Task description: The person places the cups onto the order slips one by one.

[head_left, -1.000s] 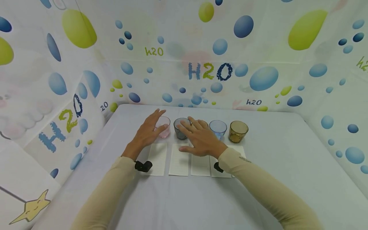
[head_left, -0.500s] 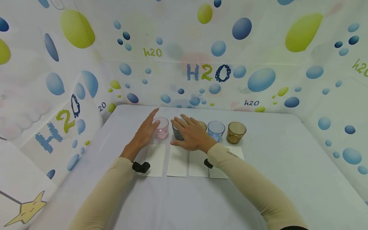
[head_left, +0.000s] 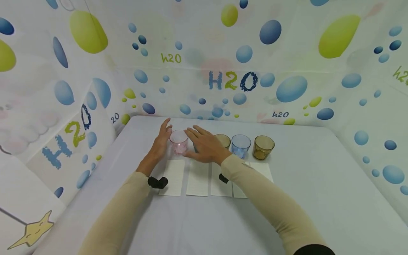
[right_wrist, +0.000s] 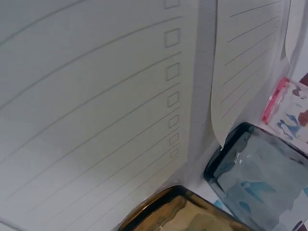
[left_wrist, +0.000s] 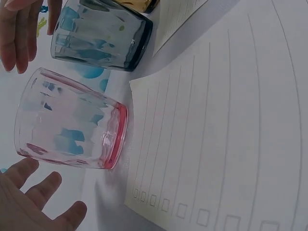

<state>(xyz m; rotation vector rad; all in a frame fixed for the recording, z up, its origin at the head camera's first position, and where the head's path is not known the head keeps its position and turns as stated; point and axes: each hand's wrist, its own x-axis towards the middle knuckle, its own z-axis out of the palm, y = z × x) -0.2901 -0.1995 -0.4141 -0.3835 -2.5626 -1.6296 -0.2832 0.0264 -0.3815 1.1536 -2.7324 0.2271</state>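
Fingers (left_wrist: 44, 188) of the left hand (head_left: 159, 143), spread, sit just beside the upright pink glass (head_left: 179, 143), left of centre in head view; right hand (head_left: 205, 146), fingers straight, farther off at its right.

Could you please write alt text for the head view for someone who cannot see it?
A person's left hand and right hand flank a pink glass, leftmost of five tinted glasses in a row on a white table. Paper sheets lie in front; a spotted backdrop with H2O lettering rises behind.
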